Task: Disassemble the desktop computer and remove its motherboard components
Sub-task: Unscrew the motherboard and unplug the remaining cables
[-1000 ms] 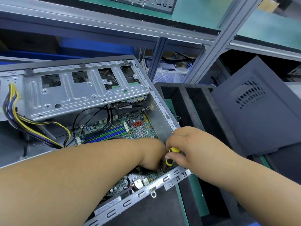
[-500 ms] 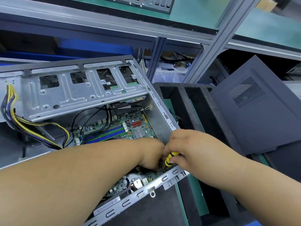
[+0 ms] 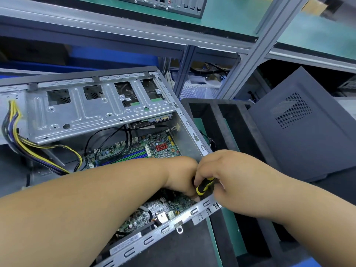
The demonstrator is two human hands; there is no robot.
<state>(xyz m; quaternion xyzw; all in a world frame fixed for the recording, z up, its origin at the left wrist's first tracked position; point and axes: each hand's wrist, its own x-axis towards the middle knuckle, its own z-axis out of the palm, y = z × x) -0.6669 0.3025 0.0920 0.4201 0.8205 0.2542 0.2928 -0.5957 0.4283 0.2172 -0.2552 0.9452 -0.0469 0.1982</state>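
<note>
Partly hidden: screwdriver [image 3: 203,186] tip behind both hands.

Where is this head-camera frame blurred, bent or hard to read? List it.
Head view: wide-angle lens bows the shelf rails; the top right corner smears with motion blur; the forearms loom large and soft; the screwdriver tip hides between the left hand and right hand; the motherboard is evenly lit.

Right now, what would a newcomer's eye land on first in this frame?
Two bare forearms meet at centre, the right hand gripping a yellow-and-black screwdriver beside the left hand inside the open computer case. Behind them lies the green motherboard; a yellow-and-purple cable bundle trails at left.
</note>
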